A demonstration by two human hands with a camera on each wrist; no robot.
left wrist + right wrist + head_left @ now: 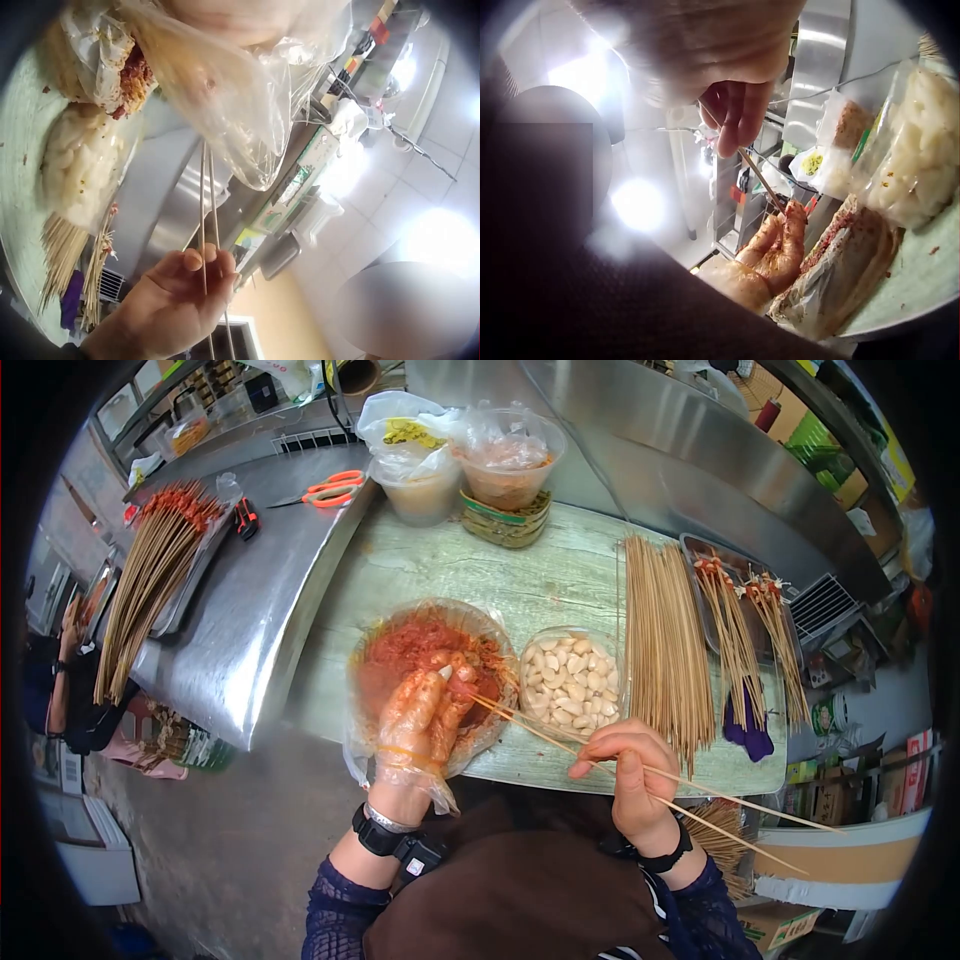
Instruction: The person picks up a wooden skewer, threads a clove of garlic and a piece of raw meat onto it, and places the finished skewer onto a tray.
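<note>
My left hand (418, 710), in a clear plastic glove smeared red, is over the bag-lined bowl of red shredded filling (400, 645). Its fingers pinch a pale piece (445, 673) and meet the tips of two thin wooden skewers (560, 738). My right hand (632, 775), bare, grips the skewers, whose back ends spread apart; in the left wrist view the right hand (169, 300) curls round them. In the right wrist view the gloved left hand (769, 259) is at a skewer's tip. Beside the bowl stands a container of peeled pale cloves (570, 680).
Bare skewers (665, 650) lie right of the cloves, with a tray of tipped skewers (730, 605) beyond. Tubs (415, 490) stand at the back. On the left steel counter (250, 580) are orange-handled scissors (335, 488) and a pile of filled skewers (160, 570). Another person's arm (62, 670) shows far left.
</note>
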